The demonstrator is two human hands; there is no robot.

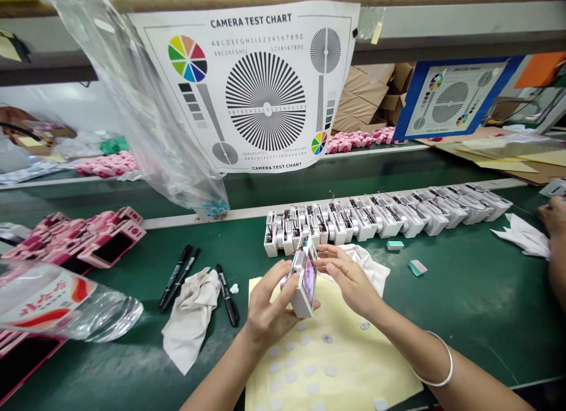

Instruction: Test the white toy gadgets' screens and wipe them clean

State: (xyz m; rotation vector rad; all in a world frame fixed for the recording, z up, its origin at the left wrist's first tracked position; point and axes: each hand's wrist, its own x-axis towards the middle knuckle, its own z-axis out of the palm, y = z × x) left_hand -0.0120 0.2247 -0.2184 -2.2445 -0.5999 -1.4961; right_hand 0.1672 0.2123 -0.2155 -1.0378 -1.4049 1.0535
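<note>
Nearest, a yellow sheet (375,370) is spread on the green worktop (477,328), and above it a white device (302,303) is held up, gripped by the left hand (269,305) between thumb and fingers. The right hand (354,281) is loosely open, its fingertips by the lit screen (310,279); whether contact is made cannot be told. Light, stiff, slightly slippery handling is to be expected: best taken by the edges, the screen judged fragile. That screen is turned rightward, the long axis apparently pointed forward. Beyond, white units (387,221) are lined up; farther, a test chart (265,101) is hung.
</note>
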